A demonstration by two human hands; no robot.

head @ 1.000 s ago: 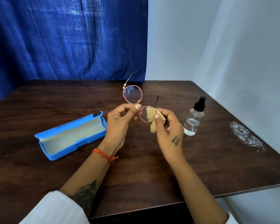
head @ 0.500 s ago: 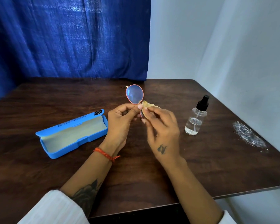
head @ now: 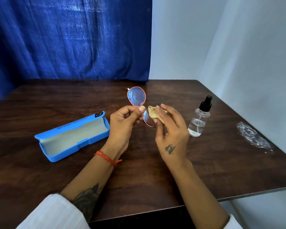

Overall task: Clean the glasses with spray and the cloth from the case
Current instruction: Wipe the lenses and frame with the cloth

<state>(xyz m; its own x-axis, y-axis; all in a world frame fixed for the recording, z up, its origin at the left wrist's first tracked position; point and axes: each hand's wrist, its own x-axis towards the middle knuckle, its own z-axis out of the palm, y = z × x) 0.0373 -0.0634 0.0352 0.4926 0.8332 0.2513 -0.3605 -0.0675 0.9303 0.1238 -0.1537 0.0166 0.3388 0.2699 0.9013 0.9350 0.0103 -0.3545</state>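
Note:
Pink-rimmed glasses (head: 136, 96) are held upright above the dark wooden table (head: 221, 171), one lens above the other. My left hand (head: 122, 124) pinches them at the bridge between thumb and fingers. My right hand (head: 170, 129) pinches a small yellow cloth (head: 153, 113) folded over the lower lens, which the cloth and fingers partly hide. The open blue case (head: 71, 136) with a pale lining lies to the left. A clear spray bottle (head: 199, 119) with a black pump top stands to the right of my right hand.
A crumpled clear plastic wrapper (head: 253, 138) lies near the table's right edge. A blue curtain (head: 69, 38) hangs behind the table, and a white wall closes off the right side.
The glasses have turned so the upper lens faces me more squarely. My right hand has shifted over the lower lens with the cloth, its back now towards me.

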